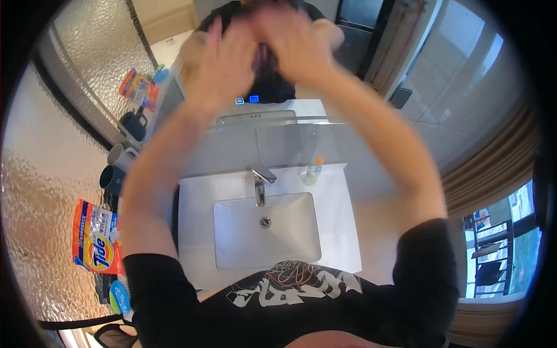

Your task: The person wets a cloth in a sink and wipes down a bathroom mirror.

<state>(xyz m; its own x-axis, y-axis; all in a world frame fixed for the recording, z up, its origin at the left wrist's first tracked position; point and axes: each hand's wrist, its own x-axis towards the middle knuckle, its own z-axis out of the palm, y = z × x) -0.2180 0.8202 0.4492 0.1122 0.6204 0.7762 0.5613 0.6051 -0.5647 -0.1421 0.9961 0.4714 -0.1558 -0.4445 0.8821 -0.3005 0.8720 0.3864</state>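
Observation:
Both my bare arms reach up and forward over the washbasin, in front of the mirror (371, 75). My left hand (226, 61) is raised with its fingers stretched out and nothing in it. Close beside it, my right hand (299, 49) is also lifted, its fingers extended but blurred by motion. I see nothing held in it. Below them is a white rectangular sink (238, 243) with a chrome faucet (260, 185) and a round drain (265, 223). A clear bottle with an orange top (314, 170) stands right of the faucet.
To the left are an orange detergent bag (96, 238), a dark green mug (110, 178), a white mug (122, 155) and a blue-green container (120, 297), beside textured glass (40, 191). A brown curtain (493, 174) hangs at the right. Two lit blue icons (253, 99) show on the mirror.

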